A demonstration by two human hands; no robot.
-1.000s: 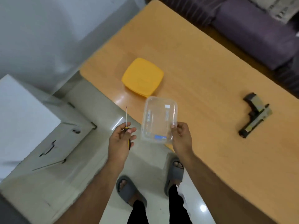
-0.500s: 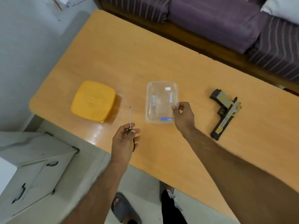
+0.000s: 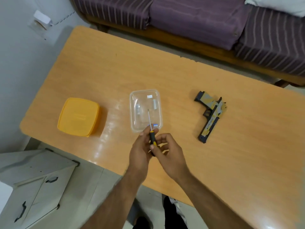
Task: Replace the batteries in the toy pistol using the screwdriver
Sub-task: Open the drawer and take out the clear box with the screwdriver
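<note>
Both hands, left hand [image 3: 140,151] and right hand [image 3: 168,152], meet clasping the screwdriver [image 3: 151,136], likely regripping it; the toy pistol [image 3: 209,118] lies untouched, well right of the clear container [image 3: 132,113].

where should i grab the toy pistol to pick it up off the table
Take the toy pistol by its grip, the short arm that juts toward the upper left, ending near the sofa side. It lies flat on the table with the long slide pointing toward the near edge, so come from above and close the fingers across the grip's two flat sides. The right hand is nearer, though it is busy with the screwdriver.
</note>
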